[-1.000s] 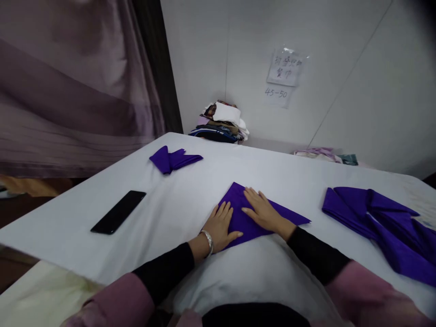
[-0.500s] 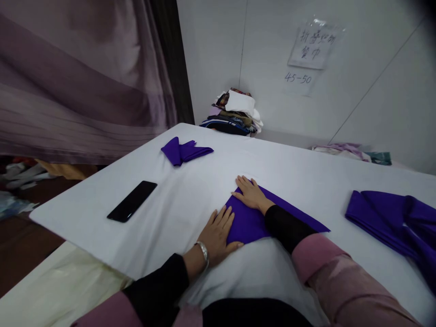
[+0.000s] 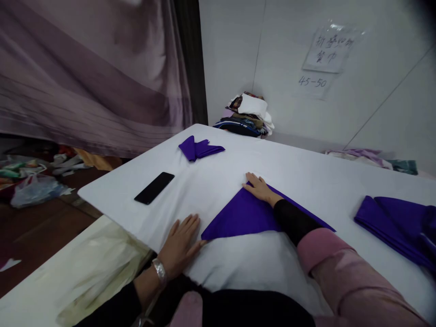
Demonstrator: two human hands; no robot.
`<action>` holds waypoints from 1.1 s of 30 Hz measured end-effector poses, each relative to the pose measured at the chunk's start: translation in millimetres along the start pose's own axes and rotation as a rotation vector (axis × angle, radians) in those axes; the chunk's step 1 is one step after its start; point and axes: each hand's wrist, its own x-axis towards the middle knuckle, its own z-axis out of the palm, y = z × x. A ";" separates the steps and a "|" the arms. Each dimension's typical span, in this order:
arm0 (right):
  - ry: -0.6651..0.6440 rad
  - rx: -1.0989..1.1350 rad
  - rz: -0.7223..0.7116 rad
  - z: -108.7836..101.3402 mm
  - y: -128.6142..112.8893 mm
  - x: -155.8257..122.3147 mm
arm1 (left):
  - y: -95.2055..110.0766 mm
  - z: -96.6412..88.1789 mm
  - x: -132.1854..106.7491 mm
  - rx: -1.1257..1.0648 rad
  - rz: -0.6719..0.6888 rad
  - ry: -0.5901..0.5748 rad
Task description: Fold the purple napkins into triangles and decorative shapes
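A purple napkin [image 3: 241, 213] lies flat on the white-covered table [image 3: 299, 172], folded into a triangle with its long edge toward me. My right hand [image 3: 260, 187] rests on its far corner, fingers stretched out, palm down. The black cuff and pink sleeve of my right arm cover part of the napkin's right side. At the napkin's left point, my left hand [image 3: 180, 243] lies flat on the tablecloth with the fingers apart; its thumb is close to that point. I cannot tell whether the thumb touches the cloth.
A black phone [image 3: 154, 188] lies to the left. Behind it is a folded purple napkin [image 3: 200, 149]. More purple cloth [image 3: 391, 222] is at the right. Folded clothes [image 3: 247, 116] are piled by the wall beyond the far edge. Plastic bags [image 3: 36, 188] lie on the floor.
My left hand has slid left and toward me, off the napkin, whose left point now shows. My right hand stays on the far corner. The view has shifted a little left.
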 end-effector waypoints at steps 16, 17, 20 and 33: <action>0.083 0.076 0.246 -45.7 34.3 -36.6 | 64.5 -4.5 141.9 -0.317 -0.102 -0.128; 0.068 0.102 0.245 -45.2 30.1 -31.2 | 64.5 -3.6 149.8 -0.336 -0.135 -0.158; 0.018 0.211 0.254 -43.6 19.1 -16.6 | 59.3 -1.5 163.7 -0.384 -0.204 -0.216; 0.273 0.697 -0.025 -172.9 -9.2 -12.2 | 45.9 -106.2 222.5 -0.410 0.013 0.267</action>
